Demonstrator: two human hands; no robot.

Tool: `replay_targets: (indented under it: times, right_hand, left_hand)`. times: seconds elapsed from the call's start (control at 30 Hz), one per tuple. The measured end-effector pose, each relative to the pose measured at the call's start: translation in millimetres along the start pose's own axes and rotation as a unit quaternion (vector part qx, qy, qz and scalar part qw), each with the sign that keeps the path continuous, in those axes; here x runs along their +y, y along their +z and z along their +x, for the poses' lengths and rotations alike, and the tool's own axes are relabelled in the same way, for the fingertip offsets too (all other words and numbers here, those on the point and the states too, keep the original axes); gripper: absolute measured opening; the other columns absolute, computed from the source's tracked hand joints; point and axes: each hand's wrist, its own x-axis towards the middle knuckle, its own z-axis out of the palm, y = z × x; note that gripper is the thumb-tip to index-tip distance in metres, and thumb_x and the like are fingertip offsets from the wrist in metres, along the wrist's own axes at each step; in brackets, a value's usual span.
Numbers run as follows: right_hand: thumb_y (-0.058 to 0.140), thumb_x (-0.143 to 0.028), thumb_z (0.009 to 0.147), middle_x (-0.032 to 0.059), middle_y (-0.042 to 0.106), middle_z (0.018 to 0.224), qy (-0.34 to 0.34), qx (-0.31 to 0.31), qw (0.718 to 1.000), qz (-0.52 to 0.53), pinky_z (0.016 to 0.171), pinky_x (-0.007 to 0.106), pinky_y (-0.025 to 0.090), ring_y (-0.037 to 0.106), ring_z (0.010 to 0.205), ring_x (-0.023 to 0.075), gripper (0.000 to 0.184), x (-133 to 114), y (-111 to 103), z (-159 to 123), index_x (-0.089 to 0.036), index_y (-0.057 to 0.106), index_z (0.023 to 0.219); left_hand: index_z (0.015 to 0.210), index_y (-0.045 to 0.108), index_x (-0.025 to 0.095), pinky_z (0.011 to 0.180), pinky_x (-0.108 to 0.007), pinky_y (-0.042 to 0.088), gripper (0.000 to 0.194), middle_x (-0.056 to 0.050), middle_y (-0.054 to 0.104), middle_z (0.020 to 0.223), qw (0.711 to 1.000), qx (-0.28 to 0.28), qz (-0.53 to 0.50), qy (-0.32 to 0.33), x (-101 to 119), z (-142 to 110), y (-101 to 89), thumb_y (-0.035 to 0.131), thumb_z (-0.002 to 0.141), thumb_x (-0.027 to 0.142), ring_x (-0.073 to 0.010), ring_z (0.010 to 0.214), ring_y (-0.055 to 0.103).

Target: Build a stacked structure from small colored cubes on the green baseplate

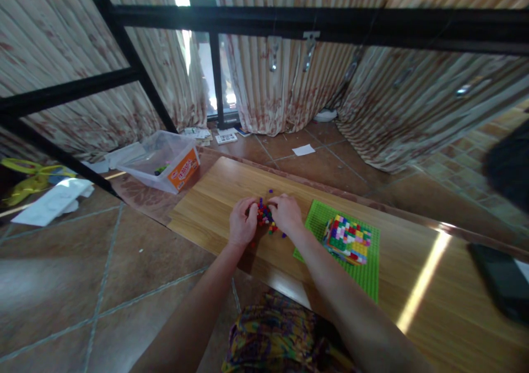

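A loose pile of tiny multicoloured building bricks [264, 214] lies on the wooden board between my two hands. My left hand [243, 222] is at the pile's left edge, its fingers curled inward and thumb close to them; anything between the fingertips is too small to make out. From the right, my right hand [286, 213] reaches to the same pile with bent fingers in a pinch, and their tips are partly hidden. Beside my right forearm is a green baseplate [372, 279], bearing a block-shaped build of multicoloured bricks [349, 238]. My forearm covers part of the plate.
A clear plastic bin [144, 166] with an orange label stands beyond the wooden board's [198, 213] left end. A dark phone-like device [496, 279] lies at the far right. Black metal bars [264, 17] cross in front, with curtains [285, 86] behind. Papers lie on the tiled floor.
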Motion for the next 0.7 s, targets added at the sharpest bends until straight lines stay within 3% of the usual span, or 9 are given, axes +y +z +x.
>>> replay_targets:
  times: [0.37, 0.7]
  right_hand:
    - [0.063, -0.020, 0.091, 0.0087, 0.072, 0.097, 0.026, -0.022, 0.999, 0.031, 0.083, 0.030, 0.045, 0.064, 0.094, 0.0210, 0.016, 0.8, 3.6, -0.9, -0.021, 0.079, 0.088]
    - [0.061, -0.023, 0.094, 0.0080, 0.073, 0.100, -0.010, -0.010, 1.000, -0.004, 0.087, 0.034, 0.039, 0.060, 0.100, 0.0228, 0.014, 0.4, 0.5, -8.9, -0.022, 0.075, 0.090]
  left_hand:
    - [0.101, 0.069, 0.019, 0.099, -0.038, 0.053, 0.024, -0.009, 0.073, 0.106, 1.000, 0.006, 0.004, 0.000, -2.6, 0.8, 0.5, 0.050, 0.093, 0.031, -0.0205, 0.104, 0.067]
    - [0.098, 0.070, 0.019, 0.097, -0.038, 0.054, 0.026, -0.009, 0.073, 0.104, 1.000, 0.011, 0.001, 0.000, -5.4, 2.1, 1.0, 0.049, 0.093, 0.034, -0.0208, 0.101, 0.068]
